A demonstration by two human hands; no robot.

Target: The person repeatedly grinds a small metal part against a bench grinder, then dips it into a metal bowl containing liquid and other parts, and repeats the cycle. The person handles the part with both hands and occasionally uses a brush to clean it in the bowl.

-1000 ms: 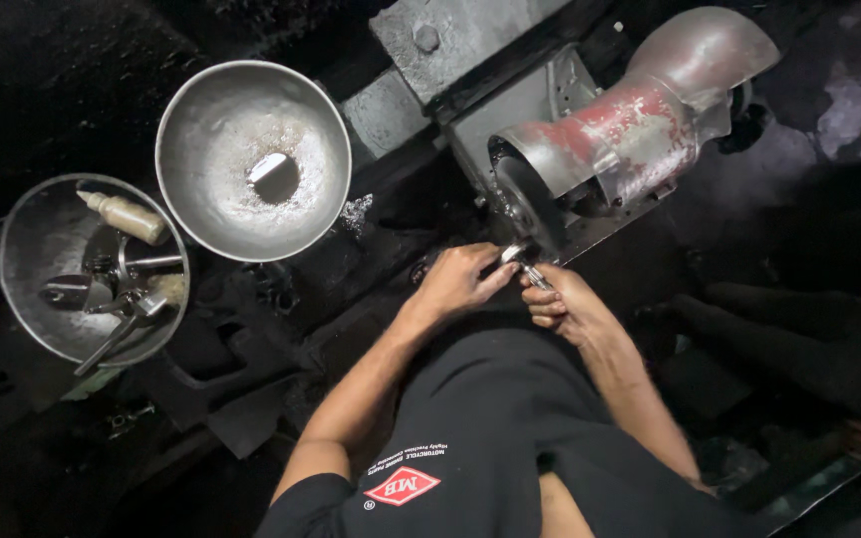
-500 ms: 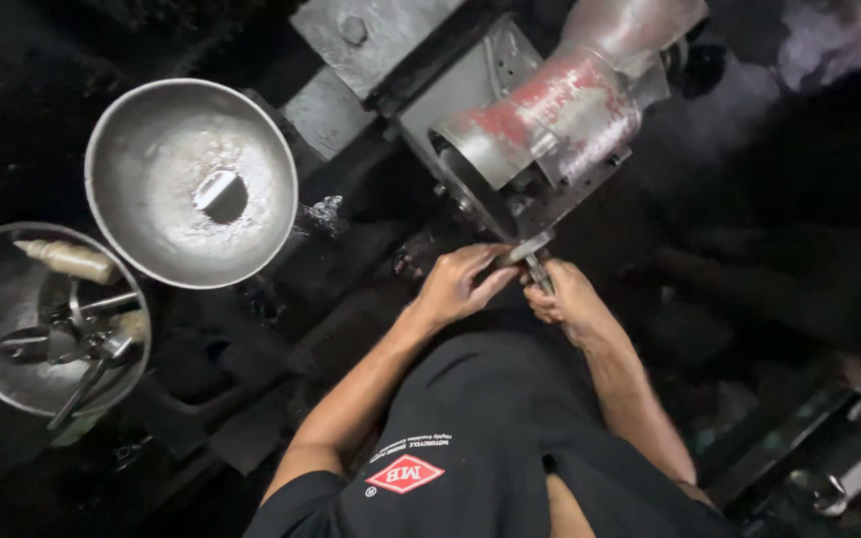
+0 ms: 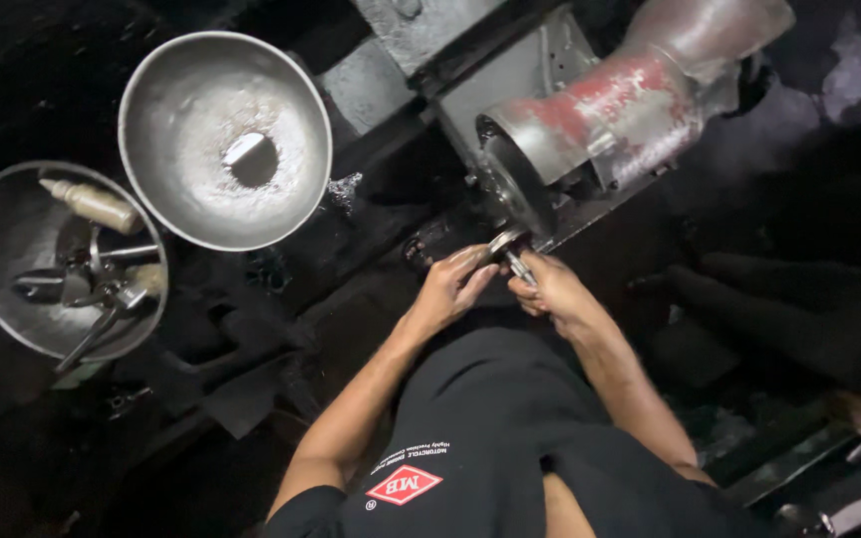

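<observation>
Both our hands pinched on small metal part (image 3: 506,251), pressing it to grinding wheel (image 3: 513,184): left hand (image 3: 453,288) just below-left of wheel, right hand (image 3: 548,290) just below it, fingers closed. Large steel bowl (image 3: 223,139) well left of wheel.

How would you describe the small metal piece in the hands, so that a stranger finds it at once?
Start at the grey and red grinding machine at top right and follow it down to its dark wheel. Just below, the left hand and right hand meet on a small shiny metal part, the only bright thing there.
</observation>
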